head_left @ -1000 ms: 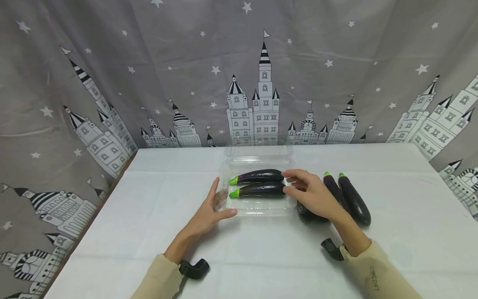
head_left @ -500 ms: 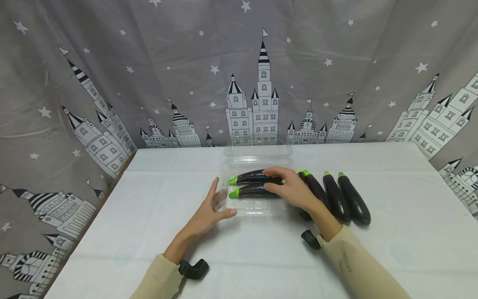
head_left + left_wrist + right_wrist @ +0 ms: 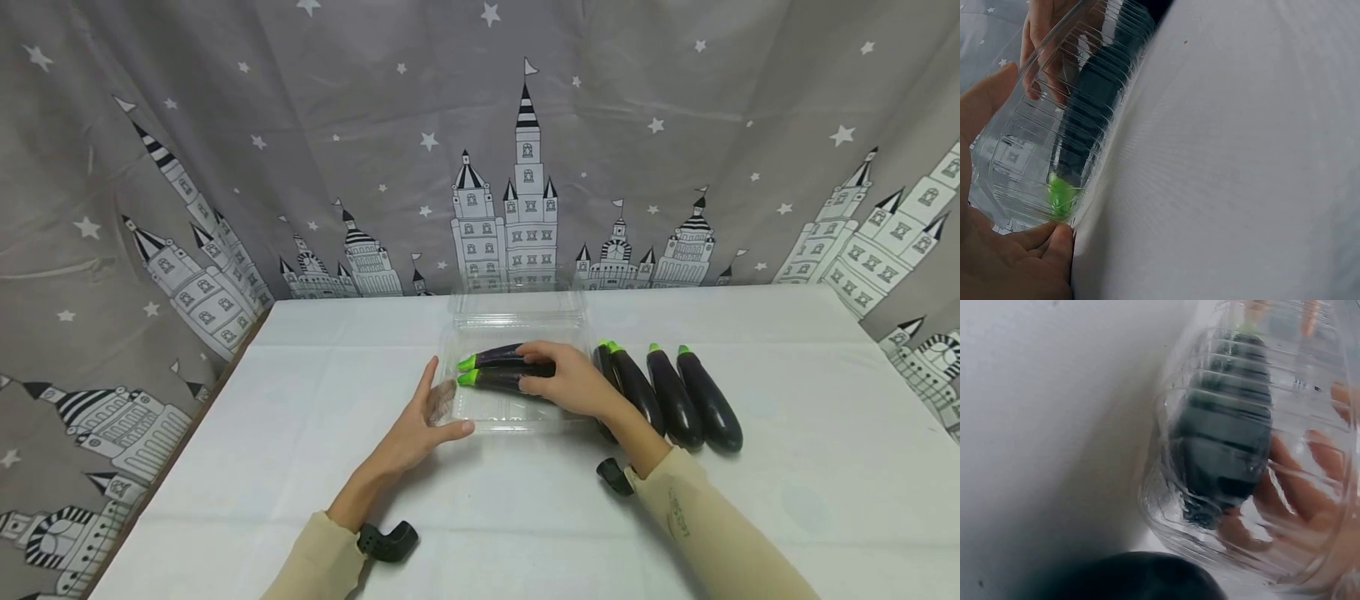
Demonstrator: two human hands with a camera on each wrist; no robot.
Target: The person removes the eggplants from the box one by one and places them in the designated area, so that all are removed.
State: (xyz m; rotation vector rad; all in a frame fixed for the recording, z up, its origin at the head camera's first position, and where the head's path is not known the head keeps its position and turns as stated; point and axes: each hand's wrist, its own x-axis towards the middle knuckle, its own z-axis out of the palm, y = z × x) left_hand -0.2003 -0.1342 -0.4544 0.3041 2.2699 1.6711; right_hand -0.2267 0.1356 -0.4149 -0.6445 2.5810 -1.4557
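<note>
A clear plastic clamshell container [image 3: 495,410] stands with its lid raised at the back. Two dark purple eggplants lie side by side inside, a far eggplant [image 3: 491,357] and a near eggplant [image 3: 491,380], green stems to the left. My right hand [image 3: 573,379] reaches in over their right ends, index finger at the far one and thumb at the near one, pinching them together; the hand covers those ends. In the right wrist view its curled fingers [image 3: 1294,487] show through the plastic. My left hand [image 3: 412,429] spreads straight fingers and thumb against the container's left front corner.
Several more eggplants [image 3: 708,404] lie in a row on the white-covered table [image 3: 300,433], just right of the container and partly behind my right arm. A grey curtain [image 3: 360,125] with printed castles hangs behind. Black wrist devices [image 3: 388,542] stick out from both sleeves.
My right hand has moved left over the eggplants in the container. The near eggplant has shifted back against the far one. My left hand has stayed at the corner.
</note>
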